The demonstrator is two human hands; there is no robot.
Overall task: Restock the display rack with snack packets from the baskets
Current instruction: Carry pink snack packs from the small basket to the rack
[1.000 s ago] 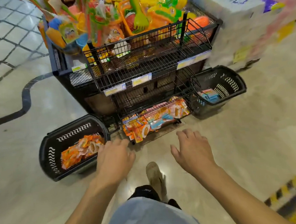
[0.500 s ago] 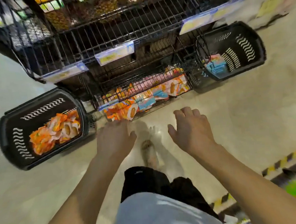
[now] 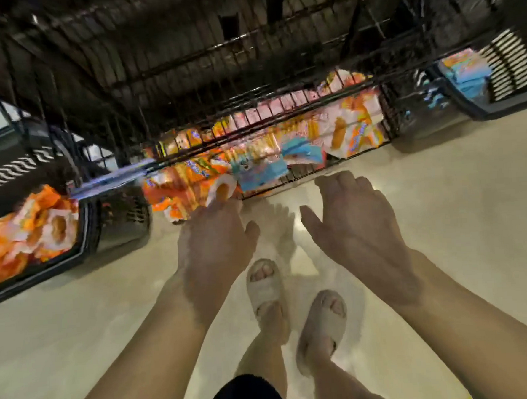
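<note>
Black wire display rack (image 3: 206,88), centre: partly stocked. Orange packets (image 3: 26,232) remain in black plastic basket (image 3: 87,241), left edge; blue packets (image 3: 467,79), upper right. Left hand (image 3: 212,242), right hand (image 3: 350,221): spread, empty.

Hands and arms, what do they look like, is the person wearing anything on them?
Both the left hand and right hand are bare: no gloves, rings or watch visible. The left forearm and right forearm are bare too, with no sleeves in view. Motion blur softens fine detail.
</note>
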